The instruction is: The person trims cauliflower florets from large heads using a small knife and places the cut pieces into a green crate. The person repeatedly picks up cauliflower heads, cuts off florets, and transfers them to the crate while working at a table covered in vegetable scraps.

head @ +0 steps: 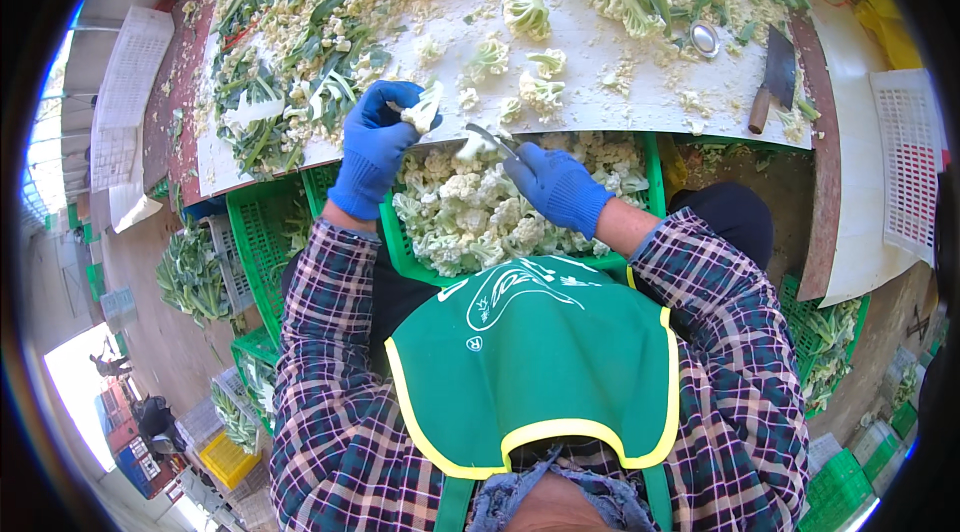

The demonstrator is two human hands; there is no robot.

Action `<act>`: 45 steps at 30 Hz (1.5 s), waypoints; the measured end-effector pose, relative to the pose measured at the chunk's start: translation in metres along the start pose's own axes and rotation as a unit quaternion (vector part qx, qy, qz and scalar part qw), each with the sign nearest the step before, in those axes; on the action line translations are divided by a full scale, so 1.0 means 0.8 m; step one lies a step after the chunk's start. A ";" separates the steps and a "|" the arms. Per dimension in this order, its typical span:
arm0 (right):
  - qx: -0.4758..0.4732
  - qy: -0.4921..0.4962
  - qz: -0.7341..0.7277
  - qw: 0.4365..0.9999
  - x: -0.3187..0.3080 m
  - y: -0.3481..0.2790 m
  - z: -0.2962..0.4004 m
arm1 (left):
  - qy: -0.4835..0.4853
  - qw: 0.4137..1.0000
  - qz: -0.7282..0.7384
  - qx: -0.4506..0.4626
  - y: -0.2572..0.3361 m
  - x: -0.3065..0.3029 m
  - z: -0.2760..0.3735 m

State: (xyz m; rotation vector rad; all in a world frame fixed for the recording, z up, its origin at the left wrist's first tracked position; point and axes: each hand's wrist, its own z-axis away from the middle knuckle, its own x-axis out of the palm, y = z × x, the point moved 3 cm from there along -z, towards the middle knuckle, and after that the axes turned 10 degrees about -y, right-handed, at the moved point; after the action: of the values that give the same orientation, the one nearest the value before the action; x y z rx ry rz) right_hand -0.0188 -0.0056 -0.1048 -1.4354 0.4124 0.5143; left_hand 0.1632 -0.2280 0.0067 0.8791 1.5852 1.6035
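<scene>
My left hand (382, 146), in a blue knit glove, pinches a cauliflower floret (424, 109) just above the near edge of the white tabletop (442, 123). My right hand (555, 183), gloved the same way, grips a small knife (489, 136) whose blade points up and left toward the floret, apart from it. A pale cut piece of cauliflower (474, 148) shows just below the blade; whether it touches the blade I cannot tell. Under both hands, a green plastic crate (405, 251) holds a heap of cut cauliflower florets (480, 206).
Several loose florets (540, 93) lie on the tabletop. Leaf trimmings and crumbs (300, 29) pile up at left. A cleaver (780, 67) and a shiny metal oval object (704, 39) rest at right. Another green crate (255, 239) stands at lower left, near a bundle of leaves (193, 273).
</scene>
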 end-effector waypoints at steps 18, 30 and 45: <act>0.119 0.350 -0.251 0.895 -0.150 0.107 -0.099 | 0.030 0.781 -0.614 0.111 -0.060 0.086 -0.249; 0.044 0.254 0.009 0.966 -0.121 0.013 -0.050 | 0.072 0.958 -0.230 -0.153 -0.045 0.063 -0.162; 0.137 0.004 0.048 0.989 -0.086 0.006 -0.027 | 0.157 0.977 -0.069 -0.129 -0.012 0.069 -0.079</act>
State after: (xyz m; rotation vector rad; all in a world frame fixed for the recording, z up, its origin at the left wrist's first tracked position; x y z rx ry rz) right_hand -0.0773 -0.0330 -0.0725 -1.1567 0.5384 0.5082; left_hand 0.0807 -0.2141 -0.0048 0.3815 1.5587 1.8614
